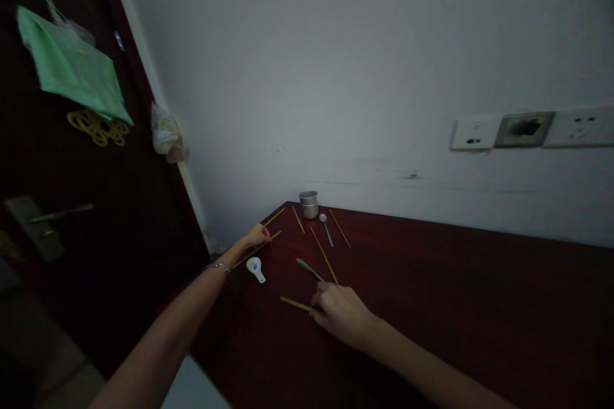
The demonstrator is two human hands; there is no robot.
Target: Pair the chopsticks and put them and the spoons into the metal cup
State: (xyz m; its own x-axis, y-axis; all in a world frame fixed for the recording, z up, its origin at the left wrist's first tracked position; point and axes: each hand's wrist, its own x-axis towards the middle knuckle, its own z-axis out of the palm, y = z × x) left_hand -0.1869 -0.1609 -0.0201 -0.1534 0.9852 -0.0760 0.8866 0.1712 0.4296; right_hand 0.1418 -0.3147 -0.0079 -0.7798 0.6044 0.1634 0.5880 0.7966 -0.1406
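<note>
Several wooden chopsticks lie scattered on a dark red table [455, 281]. My left hand [256, 234] reaches to the table's left edge, fingers closed around one chopstick [274, 218], with another chopstick [256, 250] just below it. My right hand [340, 312] rests on the table, fingers curled on the end of a chopstick [295, 303]. A metal spoon [309, 269] lies just ahead of the right hand. A white ceramic spoon [255, 268] lies near my left wrist. A small metal cup [309, 204] stands at the table's far corner, next to a second metal spoon [326, 228].
The white wall behind the table carries sockets [527, 130] at the right. A dark door [71, 204] with a handle [57, 214] stands at the left, with a green bag [71, 67] hanging on it. More chopsticks [324, 255] lie between cup and hand.
</note>
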